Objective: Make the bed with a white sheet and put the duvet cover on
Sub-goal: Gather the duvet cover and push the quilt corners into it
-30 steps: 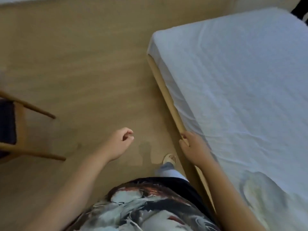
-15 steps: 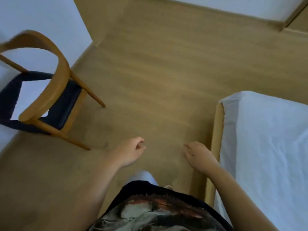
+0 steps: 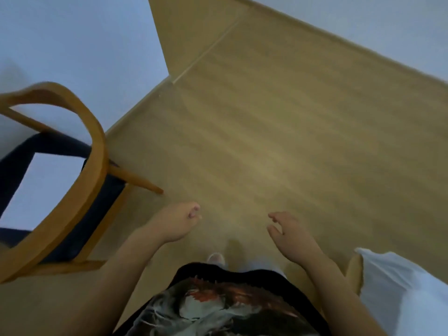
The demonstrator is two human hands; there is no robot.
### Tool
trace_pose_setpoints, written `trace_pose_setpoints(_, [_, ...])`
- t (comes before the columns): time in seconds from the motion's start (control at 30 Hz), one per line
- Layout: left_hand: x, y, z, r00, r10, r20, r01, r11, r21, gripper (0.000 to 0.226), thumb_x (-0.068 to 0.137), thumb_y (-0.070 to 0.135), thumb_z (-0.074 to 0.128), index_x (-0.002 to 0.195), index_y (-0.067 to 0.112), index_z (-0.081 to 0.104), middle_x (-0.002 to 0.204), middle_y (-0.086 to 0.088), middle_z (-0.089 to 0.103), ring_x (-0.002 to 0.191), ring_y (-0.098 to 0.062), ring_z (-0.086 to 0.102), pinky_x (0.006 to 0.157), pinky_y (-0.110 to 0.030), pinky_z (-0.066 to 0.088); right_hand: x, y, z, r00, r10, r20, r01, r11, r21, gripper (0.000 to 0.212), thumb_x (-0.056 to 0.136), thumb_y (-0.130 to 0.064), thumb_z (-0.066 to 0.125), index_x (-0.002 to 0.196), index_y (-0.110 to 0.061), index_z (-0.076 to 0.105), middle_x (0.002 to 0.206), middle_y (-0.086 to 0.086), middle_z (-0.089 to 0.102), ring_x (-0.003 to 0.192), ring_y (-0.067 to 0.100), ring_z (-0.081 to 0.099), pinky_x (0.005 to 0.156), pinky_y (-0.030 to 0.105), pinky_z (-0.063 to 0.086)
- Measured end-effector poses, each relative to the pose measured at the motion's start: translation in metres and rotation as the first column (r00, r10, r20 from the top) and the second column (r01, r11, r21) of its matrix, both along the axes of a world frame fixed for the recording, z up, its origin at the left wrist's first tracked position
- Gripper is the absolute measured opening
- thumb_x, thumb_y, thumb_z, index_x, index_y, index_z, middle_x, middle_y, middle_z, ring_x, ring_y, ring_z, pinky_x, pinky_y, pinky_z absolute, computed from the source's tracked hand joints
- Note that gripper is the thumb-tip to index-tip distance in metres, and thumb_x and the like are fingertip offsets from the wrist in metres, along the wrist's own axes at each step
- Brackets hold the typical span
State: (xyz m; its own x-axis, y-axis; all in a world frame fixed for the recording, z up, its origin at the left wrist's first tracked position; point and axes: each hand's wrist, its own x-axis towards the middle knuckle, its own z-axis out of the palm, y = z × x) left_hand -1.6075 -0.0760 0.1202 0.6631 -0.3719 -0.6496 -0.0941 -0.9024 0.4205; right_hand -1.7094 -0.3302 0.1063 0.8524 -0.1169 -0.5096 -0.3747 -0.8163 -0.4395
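Pale wood-grain floor (image 3: 278,141): most of the frame, centre through right edge, motion-blurred. White wall (image 3: 72,40) at upper left. Second wall (image 3: 388,15) at upper right, meeting the floor along a wood-toned skirting line.

Wooden chair (image 3: 98,151) at left edge: curved backrest, dark blue seat, one leg angled out toward frame centre with its tip on the floor. Seen from above, close to the upper-left wall.

Dark printed shirt (image 3: 218,306) at bottom centre, a bare forearm reaching up-frame on either side of it.

White sheet (image 3: 400,287) at lower right, covering the corner of the bed (image 3: 355,270). Wooden edge of the bed exposed just left of the cloth. Rest of the bed cut off by the frame edge.

Left hand (image 3: 179,224) at lower centre-left, over bare floor: fingers loosely curled, nothing in them, near the chair-leg tip but clear of it.

Right hand (image 3: 291,236) at lower centre-right: fingers relaxed and slightly parted, nothing held, near the bed corner, not touching sheet or wood.

Hands apart from each other, floor between.

Light shoe (image 3: 215,258) just above the shirt hem, between the forearms, blurred.
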Motion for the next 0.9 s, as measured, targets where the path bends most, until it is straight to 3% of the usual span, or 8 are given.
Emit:
trace_pose_setpoints(0.23, [0.186,-0.094,-0.009,1.0,0.007,0.021,-0.006,0.999,-0.038,0.037,0.095,0.032,0.048,0.129,0.017,0.052,0.113,0.002,0.062,0.107,-0.016,0.055,0.089,-0.023,0.039,0.193,-0.079,-0.011,1.0,-0.004,-0.017,0.004,1.0,0.01,0.038,0.098,-0.024,0.045,0.134,-0.012,0.048,0.128,0.006,0.053,0.117,0.021,0.048,0.087,0.021,0.032])
trace_pose_setpoints(0.47, [0.378,-0.16,-0.003,0.983,0.182,0.003,-0.182,0.983,-0.022,0.039,0.097,0.031,0.047,0.133,0.016,0.049,0.118,-0.003,0.059,0.109,-0.019,0.054,0.094,-0.029,0.043,0.43,-0.174,-0.002,0.973,0.23,-0.019,-0.231,0.971,-0.067,0.04,0.099,-0.03,0.042,0.136,-0.016,0.045,0.132,0.003,0.05,0.122,0.018,0.044,0.097,0.024,0.032])
trace_pose_setpoints(0.7, [0.549,-0.172,-0.01,0.914,0.405,-0.024,-0.405,0.913,-0.049,0.038,0.096,0.028,0.048,0.132,0.015,0.049,0.117,-0.002,0.058,0.103,-0.013,0.053,0.089,-0.024,0.041,0.667,-0.198,0.003,0.936,0.352,-0.001,-0.352,0.934,-0.056,0.039,0.098,-0.03,0.045,0.135,-0.016,0.047,0.127,0.003,0.053,0.113,0.017,0.05,0.086,0.019,0.033])
trace_pose_setpoints(0.9, [0.742,-0.168,-0.023,0.918,0.395,-0.048,-0.395,0.918,-0.007,0.041,0.097,0.03,0.047,0.135,0.013,0.046,0.121,-0.005,0.056,0.108,-0.018,0.053,0.091,-0.028,0.042,0.853,-0.197,-0.007,0.953,0.302,-0.035,-0.302,0.953,-0.018,0.038,0.098,-0.031,0.045,0.133,-0.017,0.048,0.127,0.002,0.054,0.113,0.016,0.051,0.087,0.022,0.035])
